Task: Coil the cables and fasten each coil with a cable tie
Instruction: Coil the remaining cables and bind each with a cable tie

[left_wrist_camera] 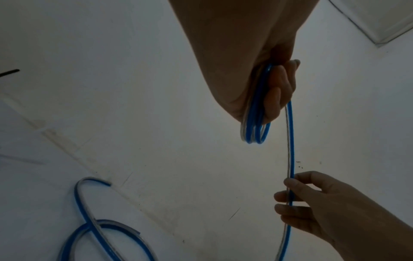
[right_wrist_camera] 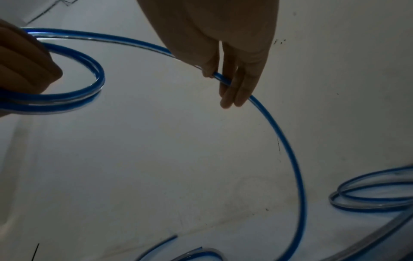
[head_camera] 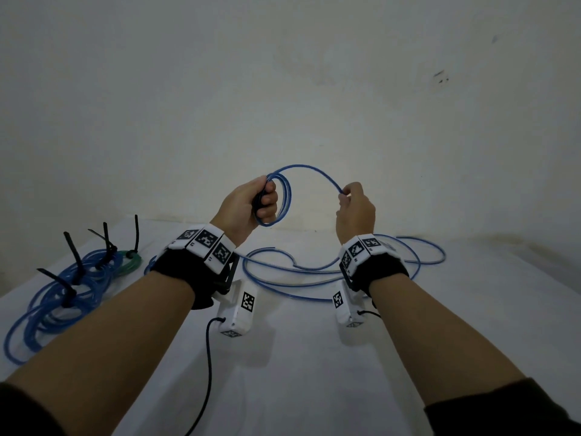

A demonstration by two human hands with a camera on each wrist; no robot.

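1. My left hand (head_camera: pixel 248 204) is curled round a small coil (head_camera: pixel 276 199) of blue cable, a few loops bunched in the fist and hanging below the fingers (left_wrist_camera: pixel 279 91).
2. My right hand (head_camera: pixel 355 212) pinches the free run of the same blue cable (right_wrist_camera: pixel 290 144) between thumb and fingertips (right_wrist_camera: pixel 232 91); the other fingers lie loosely along it.
3. Between the two hands the cable arches up and over as one open loop, so its run lies sideways from my right fingers toward my left fist.
4. The relation that matters: the coil sits straight across from my right fingers at about the same height. The left hand is the one at the coil; I judge the right has to carry its pinch over to the fist to lay the next loop.
5. Beyond my right fingers the cable drops to the white table (head_camera: pixel 314 372), where the uncoiled slack (head_camera: pixel 314 269) lies in loose curves behind both wrists.
6. Off past my left hand lie finished blue coils (head_camera: pixel 59 297) fastened with black cable ties (head_camera: pixel 74 256), and what seems to be a green coil (head_camera: pixel 129 262), though it is small and dim.
7. I cannot count the loops inside my left fist, and both wrist views cut the slack off at their edges, so how much remains is unclear.
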